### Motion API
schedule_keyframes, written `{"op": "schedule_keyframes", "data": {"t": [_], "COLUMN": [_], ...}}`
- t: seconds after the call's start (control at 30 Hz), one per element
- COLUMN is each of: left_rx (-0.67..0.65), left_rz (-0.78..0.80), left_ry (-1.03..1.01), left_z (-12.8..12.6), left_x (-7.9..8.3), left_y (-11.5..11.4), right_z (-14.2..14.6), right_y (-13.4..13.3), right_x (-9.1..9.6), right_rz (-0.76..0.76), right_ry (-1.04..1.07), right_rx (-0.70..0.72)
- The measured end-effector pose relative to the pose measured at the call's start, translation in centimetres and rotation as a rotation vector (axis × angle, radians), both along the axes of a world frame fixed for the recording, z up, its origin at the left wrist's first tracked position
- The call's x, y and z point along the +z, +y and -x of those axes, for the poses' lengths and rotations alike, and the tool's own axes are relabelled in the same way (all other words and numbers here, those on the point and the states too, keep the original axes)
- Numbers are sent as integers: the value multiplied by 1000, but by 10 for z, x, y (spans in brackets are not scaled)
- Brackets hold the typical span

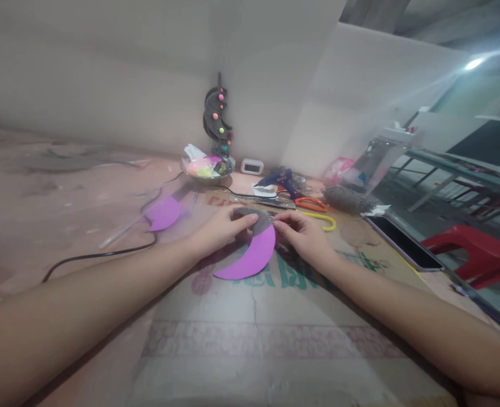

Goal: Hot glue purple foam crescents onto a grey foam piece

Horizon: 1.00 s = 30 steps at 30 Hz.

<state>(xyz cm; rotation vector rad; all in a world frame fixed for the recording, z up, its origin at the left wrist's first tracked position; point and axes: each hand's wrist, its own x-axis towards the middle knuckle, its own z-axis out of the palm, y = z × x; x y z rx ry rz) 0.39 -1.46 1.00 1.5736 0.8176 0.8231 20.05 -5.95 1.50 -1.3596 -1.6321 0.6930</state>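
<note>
A purple crescent-shaped cutout [256, 254] hangs over the cardboard, its pointed tip toward the lower left. Grey yarn [262, 219] covers its upper end. My left hand [224, 230] grips that wrapped end, thumb on the front face and fingers hidden behind. At the crescent's right edge, my right hand [298, 232] is closed in a pinch, thumb against forefinger; whatever lies between them is too small to make out. A ball of grey yarn [347, 199] rests further back on the right.
Cardboard [250, 345] covers the table. Behind my hands are orange-handled scissors [311, 204], yellow-handled scissors [328, 221], a blue glue gun [281, 180], a small white clock [252, 167] and a bowl [207, 178]. A phone [405, 242] lies right; another purple piece [164, 212] lies left.
</note>
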Motion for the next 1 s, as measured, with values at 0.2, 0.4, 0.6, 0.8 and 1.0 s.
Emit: {"op": "schedule_keyframes", "data": {"t": [0.2, 0.4, 0.6, 0.8, 1.0], "left_rx": [-61, -55, -40, -56, -65], "left_rz": [4, 9, 2, -5, -10], "left_ry": [20, -17, -35, 18, 16], "left_z": [1, 0, 0, 1, 1], "left_x": [1, -2, -3, -4, -4], "left_y": [0, 2, 3, 4, 4], "right_z": [1, 1, 1, 0, -2], "right_y": [1, 0, 1, 2, 4], "right_x": [1, 1, 0, -1, -4], "right_rz": [25, 46, 63, 66, 55], "right_ry": [30, 60, 85, 74, 25], "right_rx": [12, 31, 45, 65, 64]}}
